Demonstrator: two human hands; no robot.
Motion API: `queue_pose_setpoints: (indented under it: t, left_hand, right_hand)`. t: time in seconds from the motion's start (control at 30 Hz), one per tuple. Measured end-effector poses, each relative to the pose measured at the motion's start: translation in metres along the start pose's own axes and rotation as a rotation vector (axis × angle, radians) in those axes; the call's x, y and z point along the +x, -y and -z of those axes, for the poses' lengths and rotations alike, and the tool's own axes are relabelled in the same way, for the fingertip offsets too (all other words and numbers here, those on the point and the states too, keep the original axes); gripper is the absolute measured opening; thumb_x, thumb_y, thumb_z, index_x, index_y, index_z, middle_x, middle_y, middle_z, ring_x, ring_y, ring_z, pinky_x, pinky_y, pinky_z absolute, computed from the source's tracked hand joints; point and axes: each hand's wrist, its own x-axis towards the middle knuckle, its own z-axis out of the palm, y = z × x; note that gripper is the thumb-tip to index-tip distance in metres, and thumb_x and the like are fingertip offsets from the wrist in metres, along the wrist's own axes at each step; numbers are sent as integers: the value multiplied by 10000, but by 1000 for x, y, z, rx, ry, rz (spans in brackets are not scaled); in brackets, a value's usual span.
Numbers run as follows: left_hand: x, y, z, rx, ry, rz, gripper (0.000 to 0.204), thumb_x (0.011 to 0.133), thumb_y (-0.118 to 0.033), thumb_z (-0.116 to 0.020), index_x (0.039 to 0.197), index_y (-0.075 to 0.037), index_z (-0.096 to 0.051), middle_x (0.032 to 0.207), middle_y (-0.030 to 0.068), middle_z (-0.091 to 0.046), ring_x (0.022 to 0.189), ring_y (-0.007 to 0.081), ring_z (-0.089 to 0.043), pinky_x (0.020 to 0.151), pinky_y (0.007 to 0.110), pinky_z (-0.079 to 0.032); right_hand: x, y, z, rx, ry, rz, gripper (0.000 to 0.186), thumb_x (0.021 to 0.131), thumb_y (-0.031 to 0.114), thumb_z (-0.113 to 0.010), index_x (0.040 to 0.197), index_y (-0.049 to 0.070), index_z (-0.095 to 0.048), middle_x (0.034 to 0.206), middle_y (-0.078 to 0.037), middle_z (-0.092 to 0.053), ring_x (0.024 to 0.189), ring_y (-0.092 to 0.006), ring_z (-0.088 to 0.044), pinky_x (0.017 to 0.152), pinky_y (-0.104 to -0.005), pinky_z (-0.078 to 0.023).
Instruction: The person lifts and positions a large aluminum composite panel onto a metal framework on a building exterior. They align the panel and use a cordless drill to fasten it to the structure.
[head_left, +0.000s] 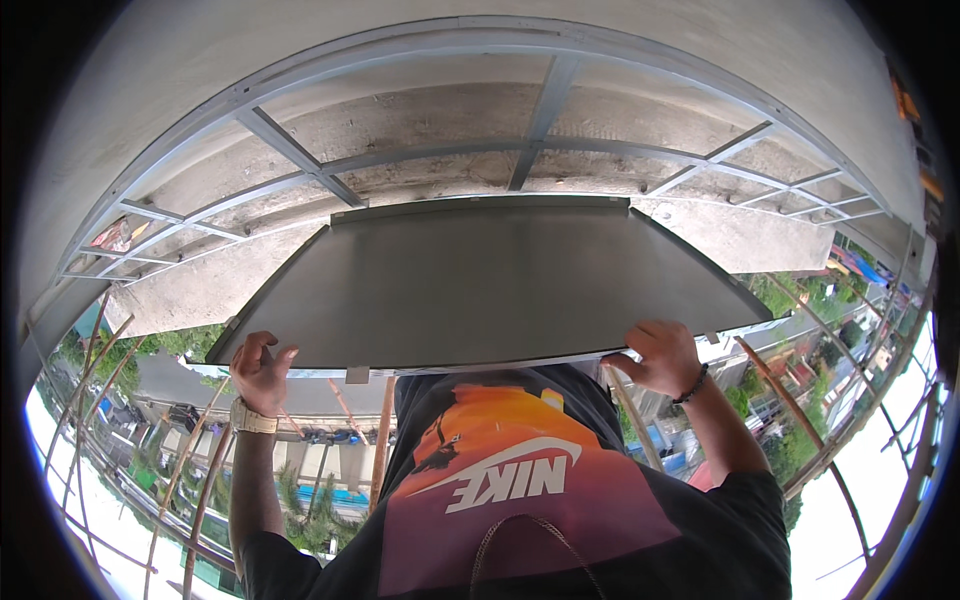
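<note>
A wide dark grey sheet metal panel (480, 280) with turned-up edges lies across in front of my chest, its far edge close to a metal frame. My left hand (262, 372) holds the near left corner, its fingers curled over the rim. Toward the right end of the same near edge, my right hand (660, 355) grips the panel, thumb pointing inward along the rim. Small light tabs (357, 375) stick out from the near edge. The undersides of both grips are hidden by the panel.
A curved-looking frame of grey metal bars (545, 100) spans the far side before a rough concrete wall (440, 110). A pale ledge (200, 285) runs beneath it. Wooden scaffold poles (790, 400) stand on both sides, and greenery and a street show far below.
</note>
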Motion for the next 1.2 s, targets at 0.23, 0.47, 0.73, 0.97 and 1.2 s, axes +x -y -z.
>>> queue_pose_setpoints:
  t: [0.23, 0.47, 0.73, 0.97, 1.2]
  left_hand:
    - [-5, -4, -1, -44, -8, 19, 357, 805, -309, -871, 870, -64, -620, 595, 23, -406, 528, 155, -386, 522, 343, -305]
    - [-6, -17, 6, -81, -11, 33, 326, 804, -256, -867, 874, -56, -619, 605, 15, -405, 535, 140, -371, 520, 331, -296]
    - [7, -16, 13, -67, -17, 14, 314, 786, -214, -877, 881, -53, -625, 632, 22, -459, 538, 134, -391, 516, 320, -313]
    - [24, -14, 4, -39, -14, -14, 332, 795, -264, -890, 883, -61, -642, 554, 18, -426, 501, 144, -396, 498, 325, -325]
    - [40, -1, -2, -30, -4, -11, 336, 813, -280, -882, 896, -55, -647, 576, 44, -470, 512, 158, -438, 505, 334, -365]
  right_hand:
    - [1, -2, 3, 27, 7, 2, 367, 701, 344, -873, 889, 85, -693, 769, -61, -641, 709, -287, -667, 606, -403, -524]
    - [-1, -3, 13, 25, 25, -20, 361, 672, 302, -890, 882, 82, -696, 798, -62, -657, 721, -292, -671, 625, -404, -530]
    - [8, 2, 23, 51, -23, -8, 342, 681, 279, -893, 894, 87, -705, 809, -72, -669, 718, -295, -671, 622, -404, -530]
    - [26, -9, 17, 36, -10, -16, 335, 683, 277, -895, 830, 77, -669, 711, -79, -622, 645, -296, -646, 567, -418, -499]
    - [39, -15, 12, 5, 23, -28, 338, 715, 323, -873, 908, 105, -700, 789, -47, -669, 699, -269, -675, 611, -393, -532]
